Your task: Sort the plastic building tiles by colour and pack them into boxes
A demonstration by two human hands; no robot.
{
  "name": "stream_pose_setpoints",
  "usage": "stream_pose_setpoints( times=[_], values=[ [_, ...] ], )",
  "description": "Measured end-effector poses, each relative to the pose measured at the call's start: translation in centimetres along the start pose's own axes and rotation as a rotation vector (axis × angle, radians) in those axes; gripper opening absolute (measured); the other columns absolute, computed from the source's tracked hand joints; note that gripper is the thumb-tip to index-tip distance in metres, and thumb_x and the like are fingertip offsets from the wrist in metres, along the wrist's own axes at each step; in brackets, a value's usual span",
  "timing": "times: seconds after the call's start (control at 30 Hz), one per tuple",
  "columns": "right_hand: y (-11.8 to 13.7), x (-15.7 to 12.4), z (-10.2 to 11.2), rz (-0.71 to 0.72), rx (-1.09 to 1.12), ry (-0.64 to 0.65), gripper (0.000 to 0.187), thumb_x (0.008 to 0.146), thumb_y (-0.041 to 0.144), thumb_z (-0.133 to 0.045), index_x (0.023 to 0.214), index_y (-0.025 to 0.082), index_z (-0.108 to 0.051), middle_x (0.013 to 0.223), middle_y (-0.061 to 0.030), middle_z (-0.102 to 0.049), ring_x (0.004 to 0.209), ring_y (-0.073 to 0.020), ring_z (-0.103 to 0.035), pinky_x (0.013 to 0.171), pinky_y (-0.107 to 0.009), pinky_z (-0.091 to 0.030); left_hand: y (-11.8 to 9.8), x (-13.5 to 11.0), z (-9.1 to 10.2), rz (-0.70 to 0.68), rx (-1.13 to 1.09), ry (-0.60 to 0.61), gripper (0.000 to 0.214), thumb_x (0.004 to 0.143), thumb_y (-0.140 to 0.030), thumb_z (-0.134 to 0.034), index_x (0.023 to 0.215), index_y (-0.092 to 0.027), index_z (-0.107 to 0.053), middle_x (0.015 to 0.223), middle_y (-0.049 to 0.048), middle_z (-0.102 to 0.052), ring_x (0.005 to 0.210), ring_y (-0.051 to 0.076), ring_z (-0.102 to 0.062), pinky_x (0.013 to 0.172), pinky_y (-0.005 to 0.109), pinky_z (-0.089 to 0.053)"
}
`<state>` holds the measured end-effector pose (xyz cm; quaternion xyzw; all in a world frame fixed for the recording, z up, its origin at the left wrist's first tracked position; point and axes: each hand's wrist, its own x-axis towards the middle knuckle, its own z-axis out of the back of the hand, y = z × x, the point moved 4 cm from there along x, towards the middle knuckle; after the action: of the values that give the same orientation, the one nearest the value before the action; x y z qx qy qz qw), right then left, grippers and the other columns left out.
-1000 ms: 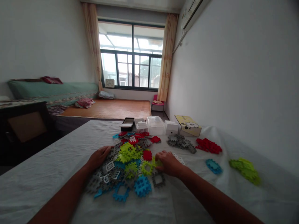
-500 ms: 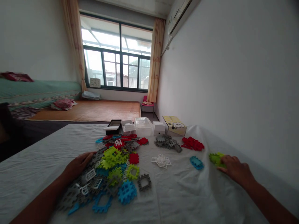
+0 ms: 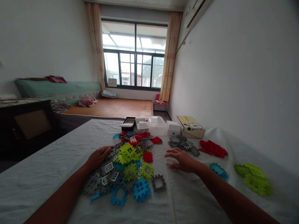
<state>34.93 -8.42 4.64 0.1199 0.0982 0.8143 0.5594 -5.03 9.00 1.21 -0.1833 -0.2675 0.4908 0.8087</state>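
My left hand [image 3: 100, 159] lies against the left side of a mixed pile of toothed plastic building pieces, fingers lying over the grey ones. In that pile are lime-green pieces [image 3: 127, 152], a blue piece [image 3: 142, 189], a red piece [image 3: 148, 156] and white window-shaped pieces [image 3: 108, 167]. My right hand [image 3: 181, 159], fingers apart, is over the small group of white window pieces [image 3: 168, 160] right of the pile, covering most of them. No piece shows in its fingers. A grey square frame [image 3: 158, 183] lies at the pile's near right edge.
Sorted groups lie to the right: grey pieces [image 3: 184, 144], red pieces [image 3: 213, 148], blue pieces [image 3: 219, 171] and lime-green pieces [image 3: 254, 178]. Along the far edge stand a black box [image 3: 128, 123], a clear plastic container [image 3: 157, 125], a white box [image 3: 173, 128] and a yellow carton [image 3: 191, 127].
My right hand has left the lime-green group at the far right and moved left to the white window pieces. My left hand stays by the pile. The view has turned left.
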Motion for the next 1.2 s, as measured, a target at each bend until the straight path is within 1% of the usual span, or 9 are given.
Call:
stream_pose_setpoints(
  times=[0.1, 0.23, 0.4, 0.5, 0.67, 0.8, 0.97, 1.1, 1.2],
  values=[
    [-0.2, 1.0, -0.1, 0.060, 0.037, 0.079, 0.033, 0.077, 0.037, -0.063, 0.108, 0.027, -0.064, 0.118, -0.0052, -0.060, 0.111, -0.0226, -0.050, 0.093, -0.037, -0.039, -0.2, -0.1, -0.1, 0.000, 0.000, -0.001, 0.057, 0.084, -0.058, -0.032, 0.111, -0.019, -0.065, 0.115, 0.0045, -0.067, 0.108, 0.023, -0.058, 0.095, 0.030, -0.042],
    [2.1, 2.6, 0.5, 0.043, 0.056, -0.068, 0.018, 0.081, 0.034, -0.059, 0.092, 0.023, -0.067, 0.097, -0.0053, -0.066, 0.096, -0.0201, -0.056, 0.084, -0.032, -0.042, -0.2, -0.1, -0.1, 0.006, 0.003, -0.009, 0.057, 0.084, -0.058, -0.032, 0.111, -0.020, -0.065, 0.114, 0.0041, -0.067, 0.108, 0.023, -0.058, 0.094, 0.030, -0.042],
    [7.9, 4.1, -2.4, 0.029, 0.104, -0.145, 0.017, 0.084, 0.032, -0.055, 0.095, 0.023, -0.064, 0.091, -0.0033, -0.066, 0.084, -0.0176, -0.059, 0.074, -0.028, -0.044, -0.2, -0.3, -0.3, 0.000, 0.007, -0.017, 0.056, 0.085, -0.058, -0.032, 0.111, -0.021, -0.065, 0.115, 0.0052, -0.066, 0.108, 0.024, -0.057, 0.094, 0.031, -0.041],
    [9.2, 4.3, -3.9, 0.030, 0.119, -0.147, 0.014, 0.084, 0.032, -0.055, 0.093, 0.024, -0.063, 0.088, -0.0020, -0.067, 0.084, -0.0181, -0.059, 0.073, -0.028, -0.045, -0.3, -0.4, -0.3, 0.001, -0.007, -0.019, 0.056, 0.085, -0.057, -0.032, 0.112, -0.020, -0.065, 0.115, 0.0063, -0.066, 0.108, 0.023, -0.057, 0.095, 0.031, -0.041],
    [7.3, 5.4, -3.8, -0.013, 0.015, -0.292, 0.025, 0.087, 0.023, -0.048, 0.109, 0.023, -0.061, 0.108, -0.0070, -0.065, 0.102, -0.0231, -0.054, 0.087, -0.036, -0.043, -0.3, -0.5, -0.2, 0.017, -0.022, -0.022, 0.055, 0.085, -0.057, -0.034, 0.111, -0.021, -0.065, 0.116, 0.0063, -0.066, 0.109, 0.023, -0.056, 0.097, 0.031, -0.040],
    [5.8, 6.3, -4.8, -0.040, -0.028, -0.245, 0.048, 0.081, 0.033, -0.060, 0.126, 0.021, -0.052, 0.121, -0.0100, -0.060, 0.111, -0.0275, -0.051, 0.090, -0.040, -0.043, -0.3, -0.4, -0.2, 0.002, -0.016, -0.019, 0.054, 0.085, -0.056, -0.034, 0.113, -0.021, -0.065, 0.115, 0.0060, -0.066, 0.108, 0.024, -0.057, 0.096, 0.031, -0.041],
    [5.8, 5.7, -5.2, 0.011, -0.082, -0.254, 0.031, 0.091, 0.030, -0.045, 0.119, 0.025, -0.057, 0.112, -0.0069, -0.066, 0.102, -0.0238, -0.057, 0.086, -0.039, -0.044, -0.6, -0.5, 0.0, 0.015, -0.020, -0.023, 0.055, 0.085, -0.057, -0.035, 0.111, -0.020, -0.065, 0.114, 0.0059, -0.066, 0.107, 0.025, -0.057, 0.095, 0.032, -0.041],
    [4.9, 5.3, -3.4, 0.001, -0.025, -0.428, 0.028, 0.093, 0.029, -0.038, 0.105, 0.026, -0.063, 0.104, -0.0060, -0.068, 0.098, -0.0219, -0.059, 0.086, -0.037, -0.044, -0.7, -0.5, 0.0, 0.027, -0.034, -0.012, 0.055, 0.084, -0.058, -0.036, 0.110, -0.020, -0.066, 0.114, 0.0064, -0.067, 0.108, 0.025, -0.057, 0.095, 0.033, -0.042],
    [1.8, 4.9, -1.0, -0.083, 0.096, -0.573, 0.028, 0.092, 0.033, -0.036, 0.104, 0.023, -0.060, 0.097, -0.0075, -0.067, 0.090, -0.0206, -0.061, 0.082, -0.034, -0.047, -0.5, -0.4, 0.0, 0.026, -0.030, -0.010, 0.053, 0.084, -0.057, -0.036, 0.109, -0.021, -0.066, 0.114, 0.0053, -0.067, 0.108, 0.023, -0.058, 0.096, 0.032, -0.041]
  ],
)
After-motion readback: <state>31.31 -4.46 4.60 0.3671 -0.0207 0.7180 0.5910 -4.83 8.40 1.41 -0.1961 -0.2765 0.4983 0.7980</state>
